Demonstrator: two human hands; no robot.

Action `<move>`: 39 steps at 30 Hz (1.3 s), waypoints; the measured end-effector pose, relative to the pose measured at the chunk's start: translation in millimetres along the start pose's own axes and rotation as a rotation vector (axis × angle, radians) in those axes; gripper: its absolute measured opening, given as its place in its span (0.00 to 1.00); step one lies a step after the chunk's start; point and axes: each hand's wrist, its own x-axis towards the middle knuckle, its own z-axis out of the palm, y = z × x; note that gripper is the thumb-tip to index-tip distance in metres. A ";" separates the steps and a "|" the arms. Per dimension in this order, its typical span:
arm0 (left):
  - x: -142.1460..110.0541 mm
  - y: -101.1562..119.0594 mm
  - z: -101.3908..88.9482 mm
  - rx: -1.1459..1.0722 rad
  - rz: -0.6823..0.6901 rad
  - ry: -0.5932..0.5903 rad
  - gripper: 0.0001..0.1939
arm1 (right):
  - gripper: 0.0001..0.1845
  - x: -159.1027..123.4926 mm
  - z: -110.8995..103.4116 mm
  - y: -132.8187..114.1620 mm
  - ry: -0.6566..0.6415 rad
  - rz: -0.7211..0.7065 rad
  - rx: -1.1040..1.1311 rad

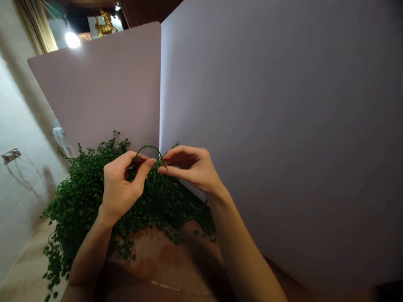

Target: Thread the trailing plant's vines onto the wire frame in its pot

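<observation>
A thin green plant stem [153,147] arches between my two hands, above a big heap of trailing greenery. My left hand [126,180] pinches one end of it between thumb and fingers. The other end sits between the thumb and fingertips of my right hand [192,167]. Beneath and behind both hands spreads the leafy plant [85,184], with many small round green leaves on trailing strands. Part of the plant is hidden behind my left hand and forearm.
The plant lies on a brown wooden tabletop [157,251], some strands hanging off its left side. Large pale panels [283,126] rise behind and to the right. A lit bulb [72,40] hangs at the upper left near a golden figurine [106,24]. A wall socket [11,156] is at the left.
</observation>
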 end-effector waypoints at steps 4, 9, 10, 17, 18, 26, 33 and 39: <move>-0.5 1.1 -0.2 0.012 0.017 -0.006 0.07 | 0.14 -0.7 3.8 0.3 0.107 -0.040 -0.049; -1.3 -0.6 -0.3 0.024 0.027 -0.013 0.07 | 0.12 -1.7 0.4 0.3 0.093 -0.046 -0.066; -1.3 -0.8 -0.6 0.022 0.022 -0.009 0.07 | 0.11 -1.6 0.0 0.7 0.093 -0.048 -0.073; 0.6 1.1 -2.4 0.058 0.031 0.009 0.06 | 0.04 -1.3 5.7 1.8 0.099 -0.161 -0.268; 1.1 1.4 -2.1 0.069 0.046 0.008 0.06 | 0.03 -1.5 6.7 1.1 0.105 -0.184 -0.323; 1.5 1.1 -0.9 0.069 0.065 0.005 0.06 | 0.01 -4.7 10.4 -4.0 0.140 -0.291 -0.334; -0.5 -3.1 -2.6 0.027 0.040 0.039 0.05 | 0.03 -7.0 13.5 -11.8 0.134 -0.453 -0.339; -0.1 -2.2 -2.2 0.018 0.054 0.055 0.05 | 0.05 -7.6 15.8 -16.7 0.211 -0.613 -0.627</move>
